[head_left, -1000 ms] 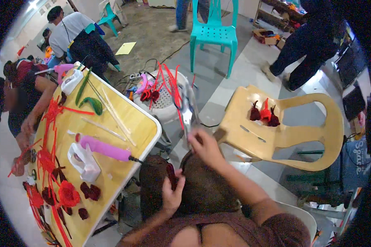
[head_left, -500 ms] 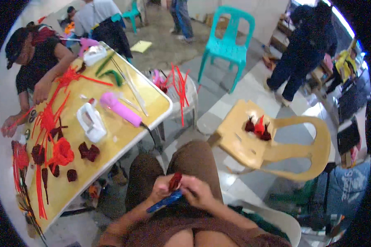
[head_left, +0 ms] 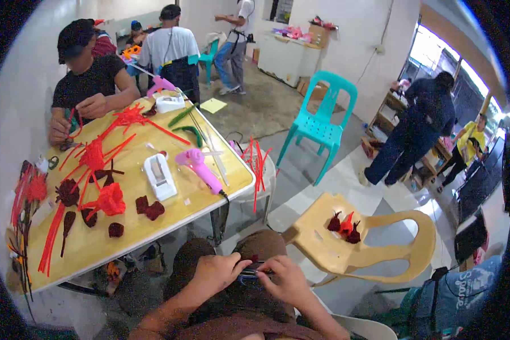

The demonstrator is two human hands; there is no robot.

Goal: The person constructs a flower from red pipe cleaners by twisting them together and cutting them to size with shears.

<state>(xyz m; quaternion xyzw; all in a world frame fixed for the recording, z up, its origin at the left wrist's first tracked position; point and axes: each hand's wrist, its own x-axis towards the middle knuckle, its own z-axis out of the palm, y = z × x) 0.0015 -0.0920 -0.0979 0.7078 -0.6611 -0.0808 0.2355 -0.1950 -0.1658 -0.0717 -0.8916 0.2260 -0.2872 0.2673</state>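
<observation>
Over my lap, my left hand and my right hand meet with their fingers pinched. Between the fingertips is a small dark item with a blue edge; its kind is unclear. A bit of dark red shows just above it, mostly hidden by my fingers. On the table to my left lie dark red fuzzy flower pieces, a bright red fuzzy flower, red pipe-cleaner stems, a white tape dispenser and a pink glue gun.
A tan chair at my right bears small red flower pieces. Behind it stands a teal chair. Across the table a person handles a red strip. Another person in dark clothes stands far right. A cord hangs off the table edge.
My view has tilted up. The dark red piece and blue object, plainly visible before, are now largely covered by my fingers. The person across the table has raised both hands.
</observation>
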